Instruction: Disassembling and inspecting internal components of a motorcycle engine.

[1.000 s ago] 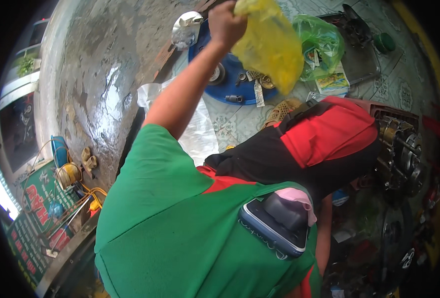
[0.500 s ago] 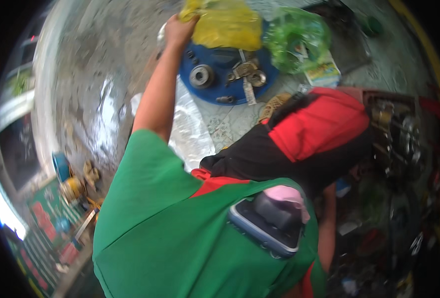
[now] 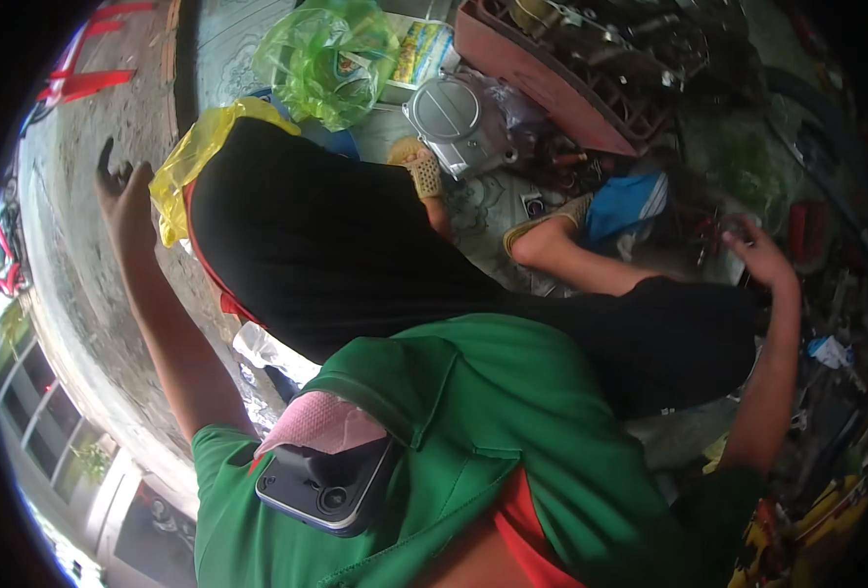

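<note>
The thin, crinkled yellow plastic bag (image 3: 176, 181) lies along the outer side of the person's left knee, at the left edge of the pale patterned tiled floor (image 3: 473, 201) — partly hidden by the black-clothed left leg (image 3: 307, 225). Nearest the camera, a dark rectangular device with rounded corners (image 3: 331, 497) rests against the green shirt (image 3: 552, 421), a pink textured cloth (image 3: 321, 423) tucked above it. The left hand (image 3: 127, 193) is raised just beside the bag, fingers bent and parted, grasping nothing visible; whether its thumb touches the plastic cannot be told. The right hand (image 3: 765, 257) reaches beyond the right knee, its fingertips at a small dark object (image 3: 738, 229) — too blurred to tell whether it is gripped. Between the legs are two tan perforated sandals (image 3: 419, 169), worn on the feet, with a blue and white packet (image 3: 628, 206) just beside the right one. Farther off, a round-faced grey metal engine cover (image 3: 451, 113) sits near the left edge of a dull red plastic crate (image 3: 542, 83) bearing dark metal parts (image 3: 640, 44). A translucent green plastic bag (image 3: 326, 59) lies farther left.
</note>
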Demonstrator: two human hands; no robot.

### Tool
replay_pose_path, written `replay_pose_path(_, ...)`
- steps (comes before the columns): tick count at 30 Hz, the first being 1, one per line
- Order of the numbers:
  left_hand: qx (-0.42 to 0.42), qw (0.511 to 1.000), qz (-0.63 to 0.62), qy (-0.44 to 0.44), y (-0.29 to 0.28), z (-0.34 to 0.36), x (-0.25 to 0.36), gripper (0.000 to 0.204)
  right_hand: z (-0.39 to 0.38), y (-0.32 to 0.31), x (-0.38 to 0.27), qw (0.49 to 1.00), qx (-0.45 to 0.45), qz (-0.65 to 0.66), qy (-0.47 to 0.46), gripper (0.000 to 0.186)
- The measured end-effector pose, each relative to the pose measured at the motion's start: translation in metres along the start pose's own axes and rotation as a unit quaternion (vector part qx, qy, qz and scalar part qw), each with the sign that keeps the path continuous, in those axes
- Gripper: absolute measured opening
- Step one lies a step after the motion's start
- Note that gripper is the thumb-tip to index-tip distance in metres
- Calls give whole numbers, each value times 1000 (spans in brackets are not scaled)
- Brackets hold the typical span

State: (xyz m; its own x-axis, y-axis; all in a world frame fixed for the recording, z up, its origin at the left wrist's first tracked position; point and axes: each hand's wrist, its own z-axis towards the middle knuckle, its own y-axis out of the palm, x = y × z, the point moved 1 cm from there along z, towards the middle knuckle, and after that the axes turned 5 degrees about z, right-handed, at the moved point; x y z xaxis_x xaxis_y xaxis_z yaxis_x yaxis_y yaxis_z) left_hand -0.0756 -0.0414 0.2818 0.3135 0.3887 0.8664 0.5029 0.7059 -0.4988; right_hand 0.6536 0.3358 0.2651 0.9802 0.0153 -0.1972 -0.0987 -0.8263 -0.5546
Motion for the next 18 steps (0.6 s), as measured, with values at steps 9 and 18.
replay_pose_path(9, -257, 945, -18, 203, 147, -8, 155, 49, 29, -1, 66, 982, 69, 173, -20, 56)
replay_pose_path(18, -292, 868, 273, 295, 206, -31, 137, 49, -9, 122, 93, 825, 284, 477, -107, 44)
